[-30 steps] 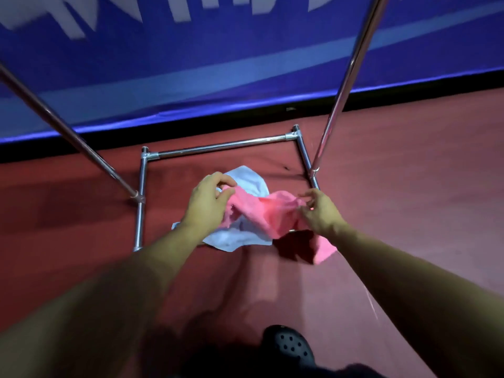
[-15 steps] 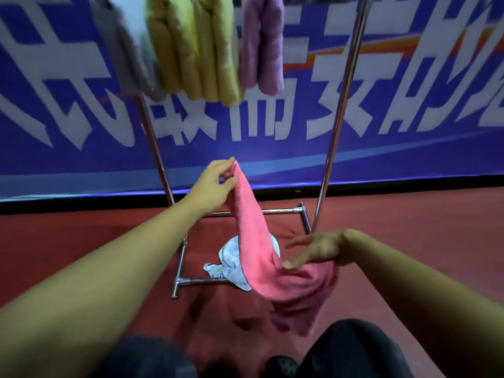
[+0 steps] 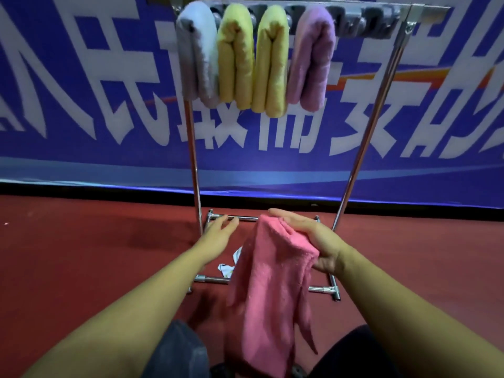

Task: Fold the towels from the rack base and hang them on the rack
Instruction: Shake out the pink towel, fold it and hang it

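Head view: right hand (image 3: 313, 238), fingers curled over the top of a pink towel (image 3: 270, 290) that hangs down before the rack (image 3: 362, 148). Left hand (image 3: 218, 236) empty, fingers straight and slightly apart. White towel (image 3: 231, 261) lying on the rack base (image 3: 321, 290). Four folded towels (image 3: 256, 58) hung on the top bar.

A blue banner (image 3: 81, 165) with white lettering stands behind; red floor (image 3: 81, 255) below.

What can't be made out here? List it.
Head view only:
- White towel on the rack base: mostly hidden behind the pink towel.
- Right hand: its fingers sit under the pink towel's folds.
- Left hand: blurred.
- Rack's top bar: clips too blurred to count.
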{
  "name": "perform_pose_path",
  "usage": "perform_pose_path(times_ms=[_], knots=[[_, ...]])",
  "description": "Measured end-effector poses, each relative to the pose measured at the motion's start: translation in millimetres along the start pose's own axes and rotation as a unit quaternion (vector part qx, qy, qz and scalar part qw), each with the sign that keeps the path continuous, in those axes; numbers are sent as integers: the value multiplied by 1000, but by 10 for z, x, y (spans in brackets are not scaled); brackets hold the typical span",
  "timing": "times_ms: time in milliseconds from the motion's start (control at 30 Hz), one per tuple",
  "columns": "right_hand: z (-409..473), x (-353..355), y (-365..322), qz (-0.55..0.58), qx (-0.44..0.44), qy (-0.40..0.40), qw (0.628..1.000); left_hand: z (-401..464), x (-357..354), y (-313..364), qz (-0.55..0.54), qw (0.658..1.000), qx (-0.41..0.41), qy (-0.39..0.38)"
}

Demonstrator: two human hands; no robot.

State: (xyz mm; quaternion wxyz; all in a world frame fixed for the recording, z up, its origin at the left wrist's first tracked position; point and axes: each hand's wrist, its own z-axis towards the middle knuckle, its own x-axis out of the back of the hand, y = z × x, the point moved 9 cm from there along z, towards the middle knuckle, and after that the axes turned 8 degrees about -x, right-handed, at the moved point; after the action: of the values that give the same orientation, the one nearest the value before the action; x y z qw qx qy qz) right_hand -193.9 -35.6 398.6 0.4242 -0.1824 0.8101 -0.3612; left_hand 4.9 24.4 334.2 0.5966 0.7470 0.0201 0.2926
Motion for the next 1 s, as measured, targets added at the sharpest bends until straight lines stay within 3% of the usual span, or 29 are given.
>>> perform_pose_path(times_ms=[100,267,667,800,1000], knots=[[131,-40,-71,38,35,-6,999,-89,-37,-361,-68,995,70,37],[320,-310,-161,77,72,-83,991,-97,-373,-569,-245,954,172,-20],[407,-1061,-455,72,108,-231,964,107,-512,-316,-439,880,180,34],[387,-1066,-476,73,105,-234,964,71,-501,-256,-416,897,144,23],[390,-738,-536,90,117,-148,978,97,-379,-142,-484,864,125,59]])
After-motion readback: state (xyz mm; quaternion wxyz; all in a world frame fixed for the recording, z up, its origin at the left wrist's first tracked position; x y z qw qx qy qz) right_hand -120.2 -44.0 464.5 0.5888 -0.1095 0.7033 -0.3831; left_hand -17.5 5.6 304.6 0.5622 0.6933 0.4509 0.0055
